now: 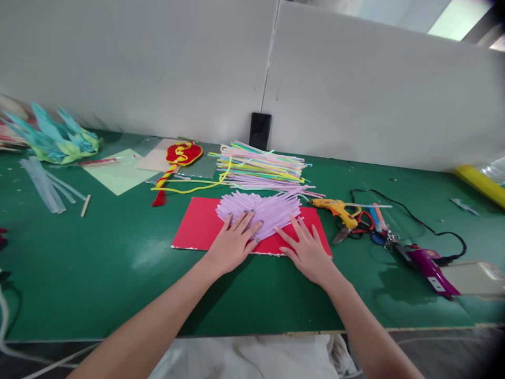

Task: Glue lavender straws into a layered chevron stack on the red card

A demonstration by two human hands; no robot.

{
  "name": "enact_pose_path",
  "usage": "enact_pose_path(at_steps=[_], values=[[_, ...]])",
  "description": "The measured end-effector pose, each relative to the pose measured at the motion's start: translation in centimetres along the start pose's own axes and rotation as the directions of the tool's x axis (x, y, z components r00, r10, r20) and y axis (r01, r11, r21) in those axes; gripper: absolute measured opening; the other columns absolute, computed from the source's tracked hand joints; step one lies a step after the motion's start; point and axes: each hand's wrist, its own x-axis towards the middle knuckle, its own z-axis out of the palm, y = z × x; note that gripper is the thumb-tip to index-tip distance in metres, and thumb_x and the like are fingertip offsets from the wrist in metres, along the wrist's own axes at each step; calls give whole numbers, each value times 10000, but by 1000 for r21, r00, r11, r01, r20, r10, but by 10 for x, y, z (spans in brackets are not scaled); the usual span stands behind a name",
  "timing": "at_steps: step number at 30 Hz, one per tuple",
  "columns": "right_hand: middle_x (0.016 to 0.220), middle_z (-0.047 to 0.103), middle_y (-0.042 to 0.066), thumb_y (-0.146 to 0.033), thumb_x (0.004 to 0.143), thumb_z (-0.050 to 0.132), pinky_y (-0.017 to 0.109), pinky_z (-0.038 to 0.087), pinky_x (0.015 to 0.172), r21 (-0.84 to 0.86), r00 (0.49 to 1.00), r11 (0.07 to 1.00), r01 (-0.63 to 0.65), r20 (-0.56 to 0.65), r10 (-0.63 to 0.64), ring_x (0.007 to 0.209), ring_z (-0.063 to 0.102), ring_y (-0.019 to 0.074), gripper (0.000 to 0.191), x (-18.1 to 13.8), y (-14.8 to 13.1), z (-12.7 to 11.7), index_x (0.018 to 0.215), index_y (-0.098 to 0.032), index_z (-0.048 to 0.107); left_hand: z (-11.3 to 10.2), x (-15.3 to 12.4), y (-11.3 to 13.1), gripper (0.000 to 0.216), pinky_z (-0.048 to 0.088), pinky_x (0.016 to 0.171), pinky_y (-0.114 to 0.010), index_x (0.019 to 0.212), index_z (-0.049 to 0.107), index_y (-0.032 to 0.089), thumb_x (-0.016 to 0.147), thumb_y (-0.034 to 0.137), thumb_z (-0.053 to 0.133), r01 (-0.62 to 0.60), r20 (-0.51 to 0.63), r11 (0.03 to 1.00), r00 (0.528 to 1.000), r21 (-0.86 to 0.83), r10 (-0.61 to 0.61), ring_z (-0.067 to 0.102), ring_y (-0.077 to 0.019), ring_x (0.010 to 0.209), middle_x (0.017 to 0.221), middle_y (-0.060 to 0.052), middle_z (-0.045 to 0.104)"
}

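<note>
A heart-like shape of lilac pipe cleaners (272, 210) lies on a red board (197, 226) with a ragged white front edge. My left hand (234, 239) rests with spread fingers on the left and lower part of the lilac shape. On its right side lies my right hand (307, 250), fingers apart, the fingertips at the lilac strips and the palm over the board. Neither hand grips anything. Behind the board is a pile of pipe cleaners (260, 166) in pink, yellow, green and lilac.
To the right are a yellow glue gun (335, 208), red-handled scissors (365, 221) and a purple corded tool (432, 271). A phone (260, 130) leans on the wall. Leftward lie a red and yellow tasselled ornament (183, 154), glue sticks (43, 184) and a turquoise paper piece (55, 139).
</note>
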Motion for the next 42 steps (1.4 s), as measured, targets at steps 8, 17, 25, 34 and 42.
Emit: enact_pose_path(at_steps=[8,17,25,34,42], values=[[1539,249,65,-518,938,322,621,243,1059,11,999,1000,-8,53,8,1410,190,334,499,1,0,-3,1422,-395,326,0,0,0,456,175,1127,-516,1430,351,250,999,383,286,2,6,1000,1000,-7,-2,202,-245,1408,1538,-71,219],[1406,439,145,-436,944,330,474,346,1037,217,861,931,-294,-362,357,1307,386,269,483,1,43,-8,1343,-201,468,2,1,-1,451,167,1133,-510,1431,347,270,994,375,314,4,-6,1000,1000,5,-4,207,-238,1407,1532,-57,237],[931,640,137,-495,802,506,436,416,855,49,662,721,-691,-358,659,982,558,308,369,12,150,-21,864,-158,643,4,-1,-3,458,178,1130,-510,1430,344,284,982,380,351,-20,-55,1000,998,-22,19,223,-241,1401,1530,-53,249],[945,658,188,-463,888,370,379,434,777,65,660,659,-749,-22,751,913,623,301,428,26,157,-14,948,-109,603,7,-1,-4,437,154,1139,-492,1405,386,285,981,384,350,-22,-86,997,996,-67,16,233,-240,1398,1523,-45,273],[885,640,169,-533,905,279,397,427,717,228,526,588,-776,-279,803,870,606,316,509,12,133,-40,1104,-122,505,6,-1,-4,464,155,1134,-514,1430,344,278,982,397,349,-25,-47,998,999,-59,22,209,-245,1406,1531,-57,243]])
